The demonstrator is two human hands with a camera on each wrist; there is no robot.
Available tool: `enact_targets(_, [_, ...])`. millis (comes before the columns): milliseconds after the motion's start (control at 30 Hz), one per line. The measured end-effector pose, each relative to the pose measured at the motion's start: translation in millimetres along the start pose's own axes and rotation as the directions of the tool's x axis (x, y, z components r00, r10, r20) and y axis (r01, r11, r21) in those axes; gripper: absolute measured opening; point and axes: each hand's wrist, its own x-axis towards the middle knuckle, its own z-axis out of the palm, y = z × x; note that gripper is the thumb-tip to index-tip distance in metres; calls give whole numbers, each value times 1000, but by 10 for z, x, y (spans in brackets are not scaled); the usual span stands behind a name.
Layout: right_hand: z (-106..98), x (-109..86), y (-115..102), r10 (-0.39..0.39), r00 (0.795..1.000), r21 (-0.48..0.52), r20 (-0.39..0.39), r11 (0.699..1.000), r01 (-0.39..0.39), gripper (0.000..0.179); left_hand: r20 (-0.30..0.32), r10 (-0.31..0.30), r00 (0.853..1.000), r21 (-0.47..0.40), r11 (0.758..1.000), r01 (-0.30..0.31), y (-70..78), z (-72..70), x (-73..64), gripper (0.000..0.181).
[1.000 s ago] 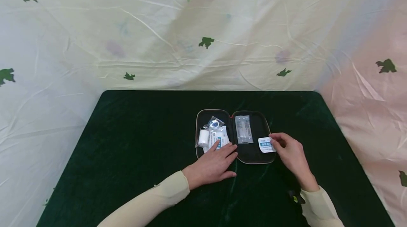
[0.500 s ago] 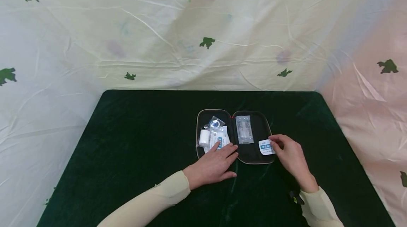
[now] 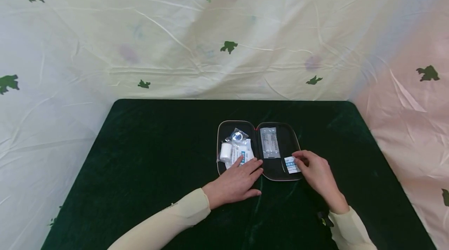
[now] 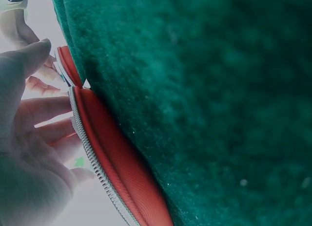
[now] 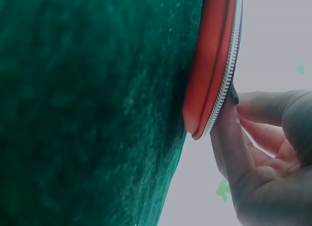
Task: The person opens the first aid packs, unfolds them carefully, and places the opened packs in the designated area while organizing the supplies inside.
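A small zip case (image 3: 287, 138) lies unfolded on the table, black inside, with its red outside and metal zip (image 4: 117, 162) showing in both wrist views. My right hand (image 3: 317, 172) pinches a small white packet with a blue label (image 3: 290, 165) between thumb and forefinger, over the near right corner of the right half. My left hand (image 3: 234, 183) rests with extended fingers on the near edge of the left half. Its fingertips overlap white packets with blue print (image 3: 243, 148). Beside them sit a white bandage roll (image 3: 225, 151) and a round item in clear wrap (image 3: 237, 136).
A clear, silvery packet (image 3: 269, 143) lies along the hinge side of the right half. Dark green velvety cloth covers the table (image 3: 158, 145). Behind and beside it hangs a pale curtain (image 3: 182, 55) with leaf prints. A small dark object (image 3: 324, 219) shows beside the right cuff.
My right hand has shifted slightly left and nearer to me, and the blue-labelled packet has tilted and moved further into the case's right half. The left hand stays where it was.
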Motion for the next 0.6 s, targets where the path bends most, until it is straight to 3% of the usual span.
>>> enact_targets(600, [55,10,-35,0,999,32,51,999,-2,23,-2,-1,1000,21,1000,1,16,-3,-4,68])
